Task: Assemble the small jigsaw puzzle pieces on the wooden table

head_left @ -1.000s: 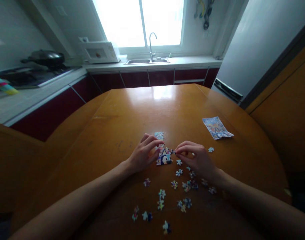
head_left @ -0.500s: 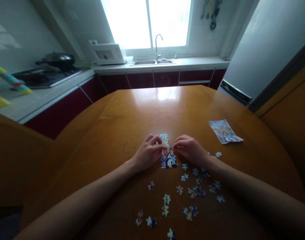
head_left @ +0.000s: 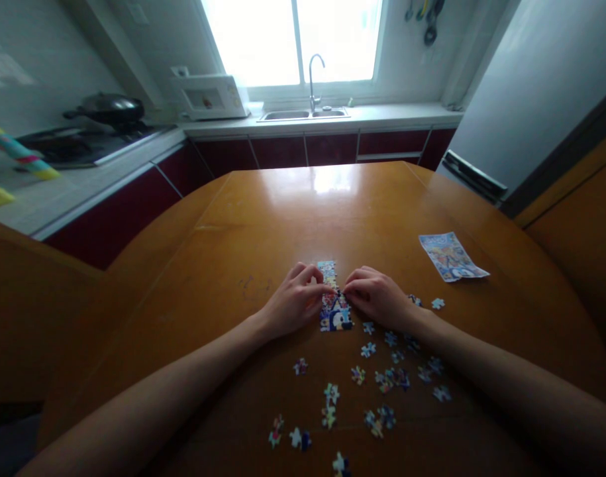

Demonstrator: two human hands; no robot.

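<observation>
A narrow strip of joined jigsaw pieces (head_left: 334,306) lies upright in the middle of the wooden table (head_left: 293,212). My left hand (head_left: 295,299) rests at the strip's left edge with curled fingertips pressed on it. From the other side, my right hand (head_left: 377,295) meets it, fingers curled and pinched at the strip's right edge. Whether a single piece sits under the fingertips is hidden. Several loose puzzle pieces (head_left: 377,379) are scattered on the table below and to the right of my hands.
A printed picture card (head_left: 452,256) lies on the table at the right. Behind the table runs a kitchen counter with a sink and tap (head_left: 310,111), a microwave (head_left: 209,97) and a wok on the hob (head_left: 106,109). A refrigerator (head_left: 521,93) stands at the right.
My right hand moved left, up against the strip's right edge. The two puzzle sections that lay slightly apart are now one joined strip. The view shifted slightly.
</observation>
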